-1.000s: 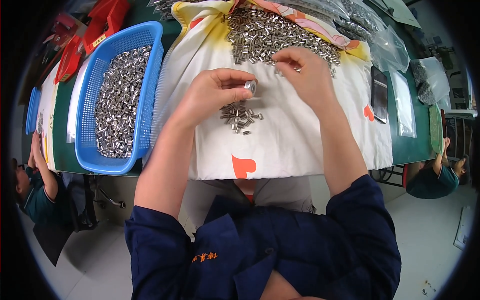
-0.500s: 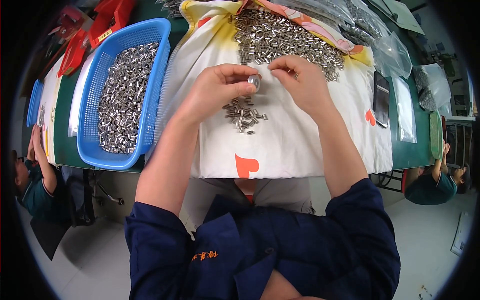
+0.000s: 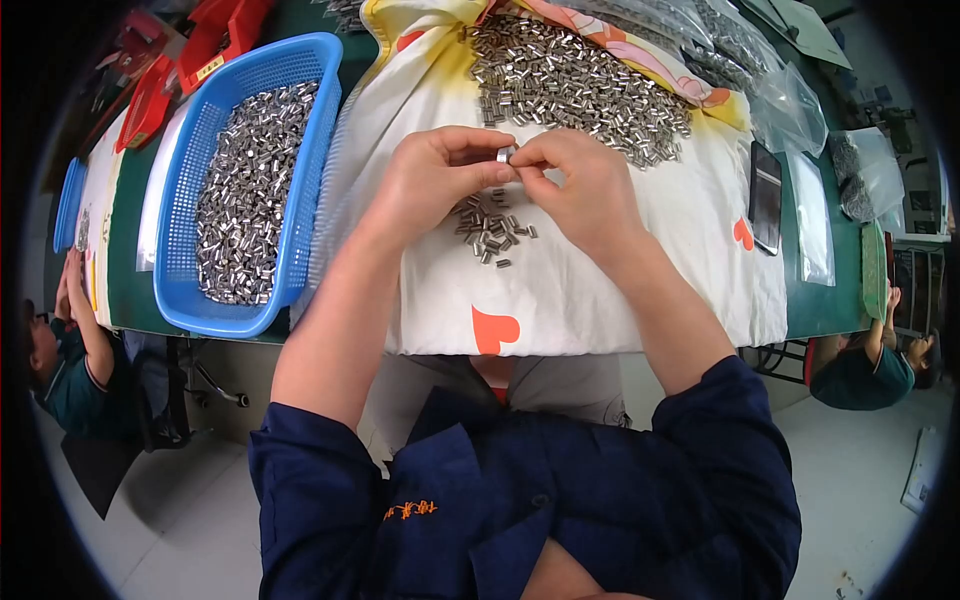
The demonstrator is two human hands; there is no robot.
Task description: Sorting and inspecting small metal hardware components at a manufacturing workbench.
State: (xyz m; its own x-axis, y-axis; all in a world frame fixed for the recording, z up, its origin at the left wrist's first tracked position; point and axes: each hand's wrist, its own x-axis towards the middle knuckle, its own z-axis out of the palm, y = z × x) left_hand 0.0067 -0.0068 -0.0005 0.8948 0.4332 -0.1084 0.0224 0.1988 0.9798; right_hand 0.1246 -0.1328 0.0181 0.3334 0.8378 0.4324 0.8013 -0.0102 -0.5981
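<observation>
My left hand (image 3: 428, 185) pinches a small round silver metal ring (image 3: 504, 156) between thumb and fingers, edge-on in this view. The fingertips of my right hand (image 3: 585, 185) are pressed together right against the ring's right side; whatever they pinch is too small and covered to make out. Below the hands lies a small group of short metal cylinders (image 3: 488, 232) on the white cloth (image 3: 620, 300). A large heap of similar cylinders (image 3: 570, 85) spreads over the far part of the cloth.
At the left stands a blue plastic basket (image 3: 172, 240) holding many metal cylinders. Red bins (image 3: 215, 45) sit behind it. A phone (image 3: 765, 198) and clear plastic bags (image 3: 815, 225) lie at the right. People in dark green tops (image 3: 865, 380) sit at both sides.
My right hand has moved left, and its fingertips now meet the ring in my left hand. The ring has turned from partly face-on to nearly edge-on.
</observation>
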